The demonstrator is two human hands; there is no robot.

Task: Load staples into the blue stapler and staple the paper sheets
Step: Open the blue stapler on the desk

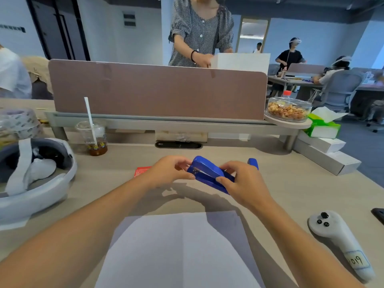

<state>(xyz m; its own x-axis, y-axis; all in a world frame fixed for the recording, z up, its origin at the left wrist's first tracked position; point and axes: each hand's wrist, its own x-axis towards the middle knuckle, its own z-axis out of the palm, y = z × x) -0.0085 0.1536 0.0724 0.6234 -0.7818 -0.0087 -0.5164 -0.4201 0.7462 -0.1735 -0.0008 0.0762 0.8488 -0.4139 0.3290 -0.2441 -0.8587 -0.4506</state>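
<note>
White and grey, a padded headset (37,173) lies at the far left of the pale wooden desk (291,183). Behind it, a little to the right, a clear plastic cup (94,136) with a white straw stands upright, with some brown drink at the bottom. A small red box (142,170) lies flat on the desk, just beside the left hand (168,170) and partly hidden by it. The left hand pinches the front end of the glossy blue stapler (207,172), with fingers curled above and thumb below. The stapler is held above the desk, between both hands. Its front end points left and its two arms are slightly apart, so some metal shows there. The right hand (243,181) grasps the rear half, with the thumb on the near side of the base and the fingers bent over the top. Behind this hand a small blue part (253,163) sticks out; I cannot tell if it belongs to the stapler. Below the hands, nearer the person, the white paper sheets (178,252) lie flat. At the far right, a white handheld controller (340,240) with black buttons lies on the desk.
</note>
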